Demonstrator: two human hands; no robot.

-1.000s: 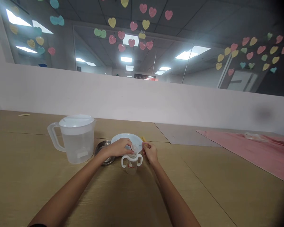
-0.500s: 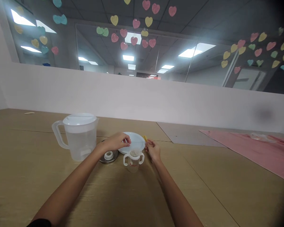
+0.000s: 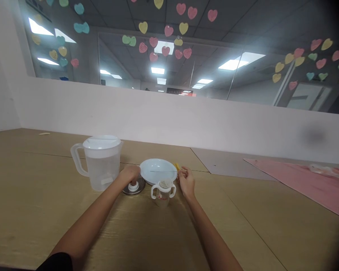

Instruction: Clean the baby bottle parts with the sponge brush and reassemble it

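Observation:
My right hand (image 3: 187, 182) is closed around a thin wire brush (image 3: 177, 166) with a yellow end, its fine stem pointing left over the white plate (image 3: 158, 161). My left hand (image 3: 130, 174) reaches down to a small round metal dish (image 3: 141, 187), fingers bent together at a white ring-shaped cap (image 3: 133, 188) lying in it; the fingertips are partly hidden. Between my forearms, in front of the plate, stands a small clear cup (image 3: 163, 197) with two white handles and a pale top.
A translucent lidded pitcher (image 3: 103, 167) with liquid inside stands left of my left hand. Pink cloth (image 3: 296, 180) covers the table at the right, with clear plastic (image 3: 326, 170) on it. A low white wall (image 3: 169, 116) rises behind the tan table.
My left hand has moved left from over the plate to the cap in the metal dish. My right hand keeps the brush beside the plate. The view has shifted slightly.

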